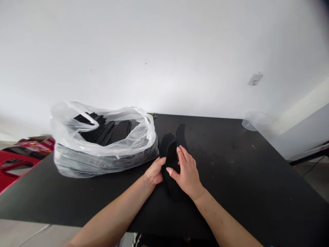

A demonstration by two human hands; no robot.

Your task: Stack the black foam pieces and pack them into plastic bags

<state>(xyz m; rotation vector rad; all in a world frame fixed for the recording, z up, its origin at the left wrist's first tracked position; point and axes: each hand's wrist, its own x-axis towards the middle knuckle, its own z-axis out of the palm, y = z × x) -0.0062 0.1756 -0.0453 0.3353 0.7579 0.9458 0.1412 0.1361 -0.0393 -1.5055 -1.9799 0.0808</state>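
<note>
A thin, flat black piece (171,153) with a curved edge stands up between my hands; its exact kind cannot be told. My left hand (155,171) is closed on its left side, the fingers partly hidden behind it. My right hand (187,170) grips it from the right, thumb on the near face and fingers at the far edge. More black pieces lie just beyond, one with a rounded tip (181,133) pointing to the back. Black on black, the lower outline under my hands is hard to make out.
A clear plastic bag (133,150) filled with stacked black pieces (102,128) stands open on the black table (231,192), left of my hands. A transparent round item (249,125) sits at the back right corner. A red chair (15,166) is at the left, and the wall runs behind.
</note>
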